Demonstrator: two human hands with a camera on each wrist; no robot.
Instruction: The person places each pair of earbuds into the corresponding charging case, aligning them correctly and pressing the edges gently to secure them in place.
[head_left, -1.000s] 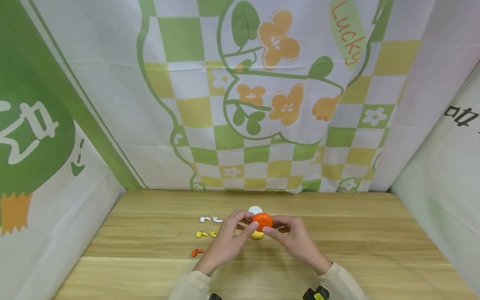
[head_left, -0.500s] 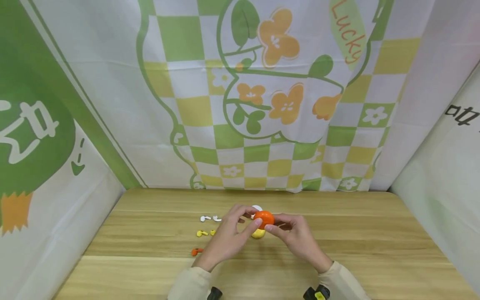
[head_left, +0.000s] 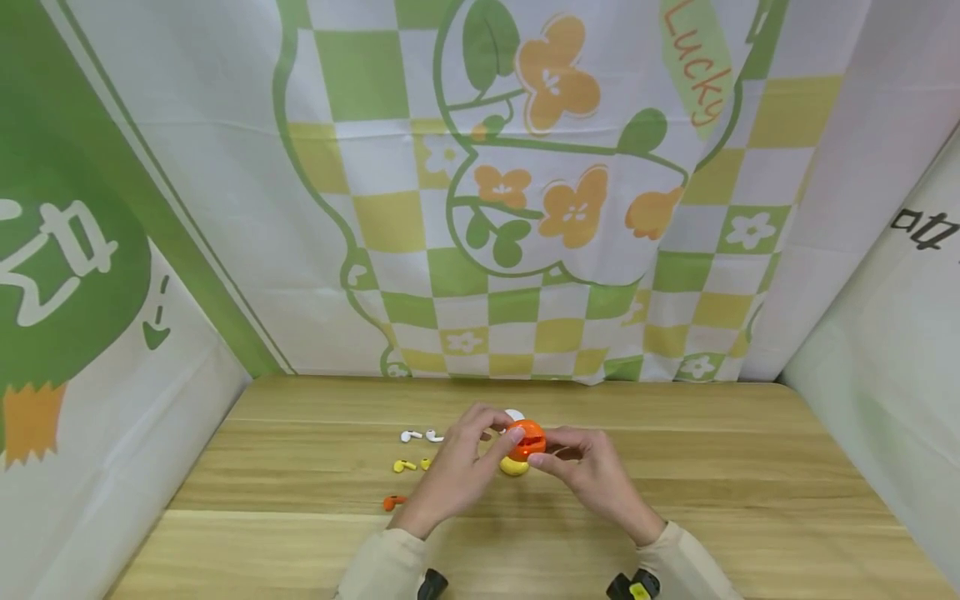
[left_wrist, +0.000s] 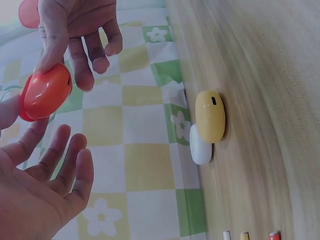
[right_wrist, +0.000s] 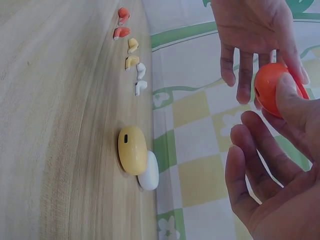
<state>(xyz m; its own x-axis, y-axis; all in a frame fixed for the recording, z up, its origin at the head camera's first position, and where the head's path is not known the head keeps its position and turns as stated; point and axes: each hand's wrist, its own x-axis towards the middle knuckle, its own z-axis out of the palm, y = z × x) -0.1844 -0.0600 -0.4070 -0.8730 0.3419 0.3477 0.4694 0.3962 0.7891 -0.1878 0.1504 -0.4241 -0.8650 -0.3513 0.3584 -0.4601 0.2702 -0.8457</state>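
Note:
My left hand (head_left: 453,479) and right hand (head_left: 600,483) together hold an orange earbud case (head_left: 530,428) above the table. A dark gap shows between its lid and base, so the lid is partly raised. The left thumb lies on the lid side, while the right thumb and fingers pinch the base. In the right wrist view the rounded case (right_wrist: 269,82) shows a small port at its end. Below the hands, a yellow earbud case (head_left: 513,468) and a white one (head_left: 514,414) stand on the table.
Left of the hands, white earbuds (head_left: 410,436), yellow earbuds (head_left: 404,466) and an orange earbud (head_left: 393,502) lie in rows. The right wrist view shows a pair of orange earbuds (right_wrist: 121,33). A patterned cloth (head_left: 525,308) hangs behind the wooden table (head_left: 712,483).
The orange case was closed in the earlier frames; now its lid is lifted and a gap shows. Both hands have shifted only slightly.

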